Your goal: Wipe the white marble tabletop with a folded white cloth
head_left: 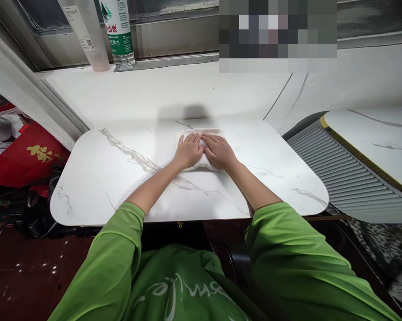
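A white towel [201, 166], folded into a thick pad, lies near the back middle of the white marble-patterned table [97, 187]. My left hand [189, 150] rests palm down on its left part, fingers stretched forward and slightly spread. On the right part my right hand [218, 150] also lies flat, its fingers pointing forward and inward. The two hands almost meet at the thumbs, and both press on the towel from above. Some of the towel is hidden under my palms.
A frosted bottle [87, 40] and a green-labelled water bottle [119, 40] stand on the window ledge behind the table. At left hangs a red bag [30, 151]. To the right is a grey ribbed cabinet [341, 169] with a marble-patterned top.
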{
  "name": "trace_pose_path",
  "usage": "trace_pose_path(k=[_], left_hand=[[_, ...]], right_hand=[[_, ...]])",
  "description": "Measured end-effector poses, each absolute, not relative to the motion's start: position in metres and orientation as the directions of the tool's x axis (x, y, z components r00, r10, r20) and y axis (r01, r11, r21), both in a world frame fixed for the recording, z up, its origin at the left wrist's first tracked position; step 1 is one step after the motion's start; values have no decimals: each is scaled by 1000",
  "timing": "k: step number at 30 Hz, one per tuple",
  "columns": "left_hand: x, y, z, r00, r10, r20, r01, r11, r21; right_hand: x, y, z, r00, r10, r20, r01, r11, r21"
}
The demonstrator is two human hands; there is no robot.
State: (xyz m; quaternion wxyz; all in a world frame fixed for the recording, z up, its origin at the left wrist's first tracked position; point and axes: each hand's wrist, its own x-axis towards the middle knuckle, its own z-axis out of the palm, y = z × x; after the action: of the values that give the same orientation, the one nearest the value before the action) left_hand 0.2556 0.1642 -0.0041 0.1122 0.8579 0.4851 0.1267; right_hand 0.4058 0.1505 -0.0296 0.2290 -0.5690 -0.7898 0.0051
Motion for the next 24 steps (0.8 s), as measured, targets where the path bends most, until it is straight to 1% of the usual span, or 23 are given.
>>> trace_pose_path(k=[6,10,16,20,24], left_hand=[[250,134,-1,529,846,69,799,-524,294],[253,102,-2,547,834,69,793,-542,278],[278,68,-3,584,810,57,772,-575,271],[299,57,-4,610,790,67,751,-602,270],[318,52,-10,640,754,149,710,-654,262]], right_hand=[[405,118,-32,-281,892,354,903,371,-217],[413,84,-33,-321,875,363,895,405,-186],[439,47,-29,-338,869,360,881,427,-203],[461,30,-28,-313,885,345,899,393,-193],[484,17,-33,-220,922,318,941,287,-181]])
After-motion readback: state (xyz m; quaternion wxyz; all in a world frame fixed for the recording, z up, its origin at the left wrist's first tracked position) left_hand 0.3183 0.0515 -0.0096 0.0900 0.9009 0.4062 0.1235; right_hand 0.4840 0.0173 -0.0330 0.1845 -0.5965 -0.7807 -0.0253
